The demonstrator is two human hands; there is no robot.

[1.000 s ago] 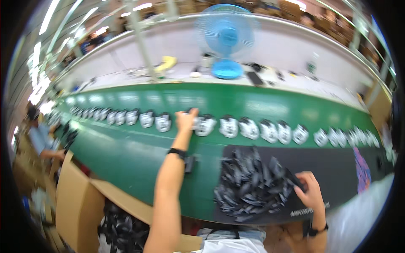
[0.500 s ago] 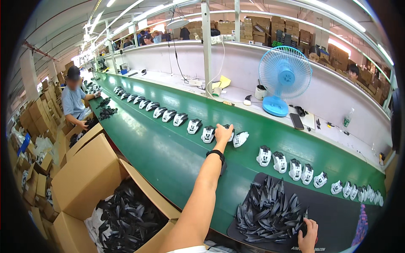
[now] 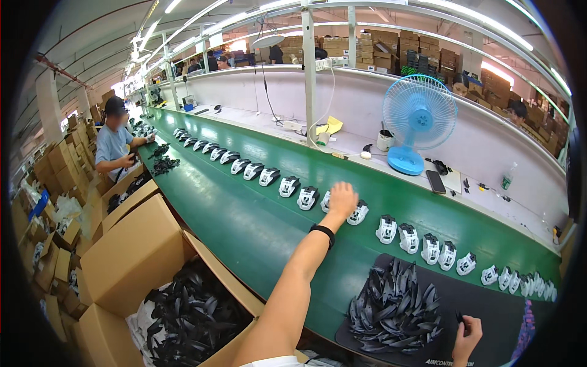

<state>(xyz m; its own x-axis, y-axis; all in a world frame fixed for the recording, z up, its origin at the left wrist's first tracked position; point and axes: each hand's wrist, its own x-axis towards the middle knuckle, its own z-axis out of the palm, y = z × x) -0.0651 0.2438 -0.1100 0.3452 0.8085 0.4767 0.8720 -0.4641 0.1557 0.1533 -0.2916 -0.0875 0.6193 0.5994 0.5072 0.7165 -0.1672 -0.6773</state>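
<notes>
My left hand (image 3: 343, 197), with a black band on its wrist, reaches over the row on the green bench. It is blurred, between a partly hidden white shell (image 3: 326, 202) and a white-and-black computer mouse shell (image 3: 358, 213); whether it grips either cannot be made out. Near the lower right, my right hand (image 3: 468, 338) pinches a small black plastic piece (image 3: 460, 317) between thumb and finger. Beside it, a heap of curved, blade-shaped black plastic pieces (image 3: 394, 309) lies on a dark mat (image 3: 483, 293).
More mouse shells (image 3: 269, 177) line the green bench (image 3: 244, 214) both ways. An open carton (image 3: 131, 251) of black pieces stands at lower left. Behind the bench are a blue fan (image 3: 405, 160), a phone (image 3: 435, 181) and a bottle (image 3: 508, 176). A co-worker (image 3: 113, 144) works at far left.
My left hand has moved right along the row, off the shell it was touching. My right hand has come away from the heap's edge, and a black piece now shows in its fingers.
</notes>
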